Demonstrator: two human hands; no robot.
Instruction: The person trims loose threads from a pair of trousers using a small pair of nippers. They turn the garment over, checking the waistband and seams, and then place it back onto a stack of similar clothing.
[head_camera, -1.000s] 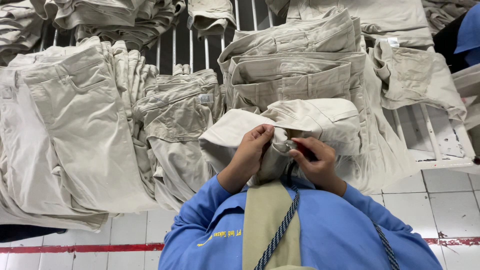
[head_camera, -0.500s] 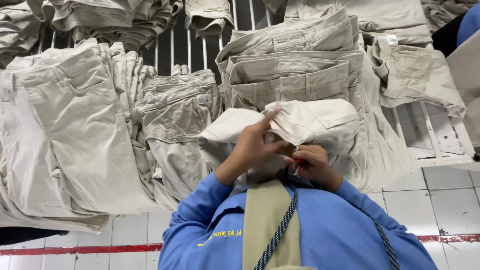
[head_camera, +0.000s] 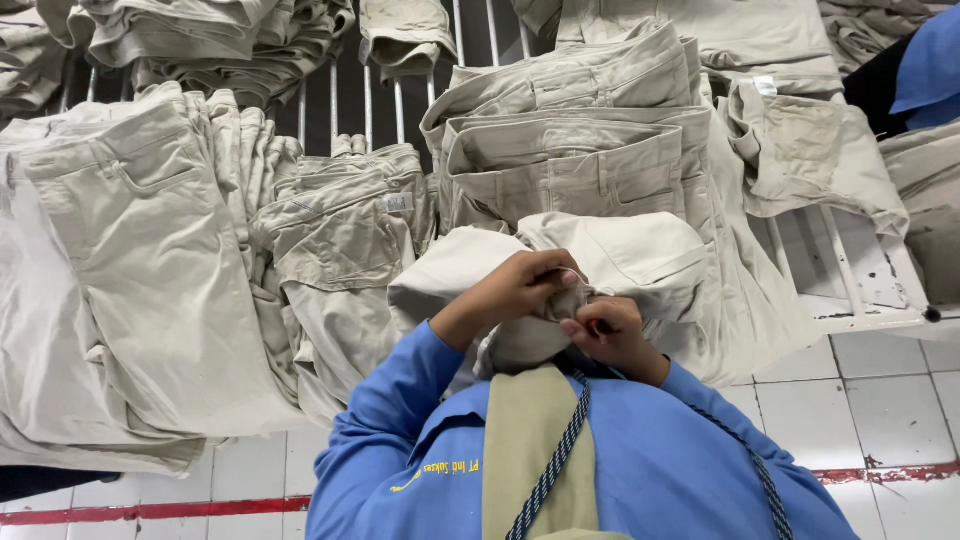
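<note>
Head view: a pair of beige trousers (head_camera: 600, 265) is being held up close to the chest, at the six o'clock edge of a white slatted rack (head_camera: 850, 290), its fabric being bunched between both hands so that one small spot is being brought near for close work. The left hand (head_camera: 520, 290) is being kept curled tight over a fold of the cloth, pinching it. The right hand (head_camera: 605, 330) is being closed narrowly on the same fold; something small and reddish seems to be pinched in its fingertips, though what it is cannot be told. Finished-looking trousers are being kept in stacks all around: a flat pile (head_camera: 120, 270) at nine o'clock, a folded pair with a white label (head_camera: 350, 230) at ten, a taller stack (head_camera: 580, 140) at twelve, likely sorted within arm's reach. A blue sleeve (head_camera: 930, 70) of another person is being glimpsed at two o'clock.
</note>
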